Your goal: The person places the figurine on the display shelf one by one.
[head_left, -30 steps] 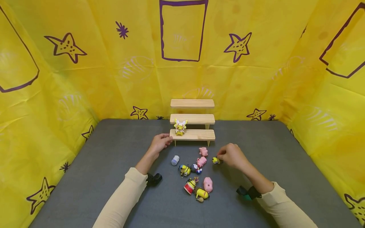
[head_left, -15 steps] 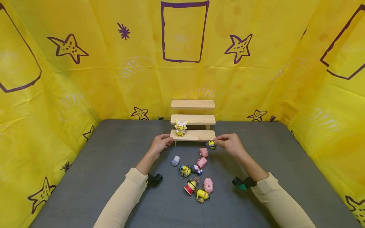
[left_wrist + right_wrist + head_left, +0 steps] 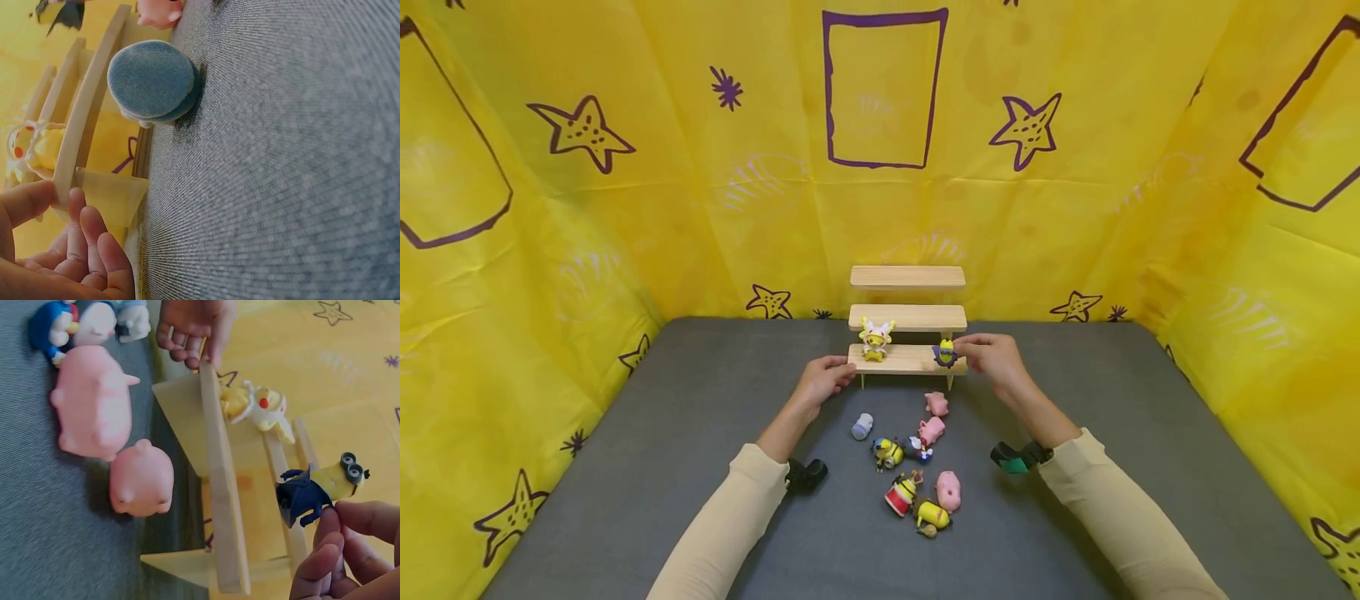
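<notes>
Here, the right hand (image 3: 996, 362) pinches a small goggled figure (image 3: 946, 353), yellow above and dark blue below, between thumb and fingertips, the digits closed on its side with the rest of the fingers curled behind. The figure is held upright over the right end of the lowest shelf (image 3: 906, 359) of a three-tier wooden stand, and the right wrist view shows a gap between its base and the board. The left hand (image 3: 823, 381) has the left end of that same shelf between thumb and fingertips, the thumb on top and the fingers at the underside, with only the board's thickness separating them. Near the left thumb, a yellow figure in a white hood (image 3: 874, 340) stands on the shelf. In front of the stand, on the grey cloth (image 3: 775, 542), lie a pale blue-grey figure (image 3: 862, 427), a pink pig (image 3: 936, 404) closest to the stand, a second pig (image 3: 932, 430) just below it, a blue-and-white figure (image 3: 921, 450) and a yellow one-eyed figure (image 3: 888, 453). Nearer the person are a crowned figure in red (image 3: 901, 494), another yellow figure (image 3: 932, 514) and a third pig (image 3: 948, 491).
</notes>
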Available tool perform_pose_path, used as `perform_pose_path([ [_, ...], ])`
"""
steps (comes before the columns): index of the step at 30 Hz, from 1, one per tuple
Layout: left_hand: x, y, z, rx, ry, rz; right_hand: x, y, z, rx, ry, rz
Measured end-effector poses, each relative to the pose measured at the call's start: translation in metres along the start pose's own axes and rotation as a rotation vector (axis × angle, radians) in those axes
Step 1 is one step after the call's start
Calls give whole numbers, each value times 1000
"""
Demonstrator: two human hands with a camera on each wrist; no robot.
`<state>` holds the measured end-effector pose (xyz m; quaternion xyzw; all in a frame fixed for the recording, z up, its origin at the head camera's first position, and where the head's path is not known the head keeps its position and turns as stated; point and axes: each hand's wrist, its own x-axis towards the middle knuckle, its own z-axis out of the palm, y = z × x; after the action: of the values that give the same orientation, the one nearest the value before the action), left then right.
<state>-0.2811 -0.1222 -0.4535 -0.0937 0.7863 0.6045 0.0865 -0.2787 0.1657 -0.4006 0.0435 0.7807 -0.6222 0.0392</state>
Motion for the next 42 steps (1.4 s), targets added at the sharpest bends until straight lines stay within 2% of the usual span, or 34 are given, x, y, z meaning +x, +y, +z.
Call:
perform_pose_path([
  [12,0,1,0,-14,1,-2,24,-6,26,81,35,41],
  [26,0,-1,0,-19,-1,3,32,-2,53,162,-12,55],
  [30,0,-1,0,-13,-3,-5,35,2,58,134,-6,42],
  [36,0,-3,1,-10,0,-16,37,6,65,38,52,11],
  [42,0,0,0,-12,-3,-6,38,3,66,9,73,-11],
])
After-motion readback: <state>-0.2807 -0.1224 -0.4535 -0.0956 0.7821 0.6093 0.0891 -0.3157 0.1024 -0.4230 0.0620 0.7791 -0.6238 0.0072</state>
